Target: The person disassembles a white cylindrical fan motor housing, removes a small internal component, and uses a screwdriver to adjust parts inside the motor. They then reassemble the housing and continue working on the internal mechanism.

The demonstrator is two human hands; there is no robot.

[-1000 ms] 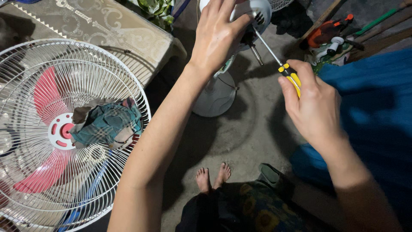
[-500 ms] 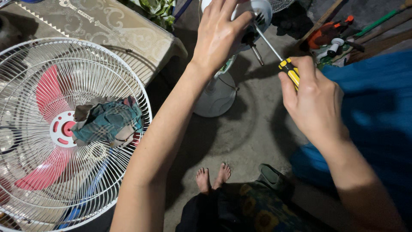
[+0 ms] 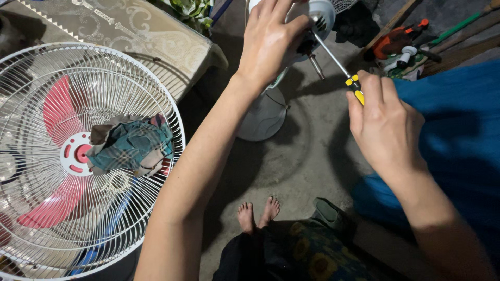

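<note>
Clearly a screw is being worked on the back of the white fan motor housing (image 3: 317, 18). The left hand (image 3: 268, 44) is wrapped around the housing, steadying it above the round fan base (image 3: 265, 117). The right hand (image 3: 385, 127) is closed on the yellow-and-black screwdriver (image 3: 341, 70), its tip at the housing. Next, I'd judge, comes firm, straight turning. The screw itself is hidden, and the housing's top is cut off. 1 fan grille (image 3: 78, 156) lies alongside, a cloth (image 3: 130, 145) on it.
</note>
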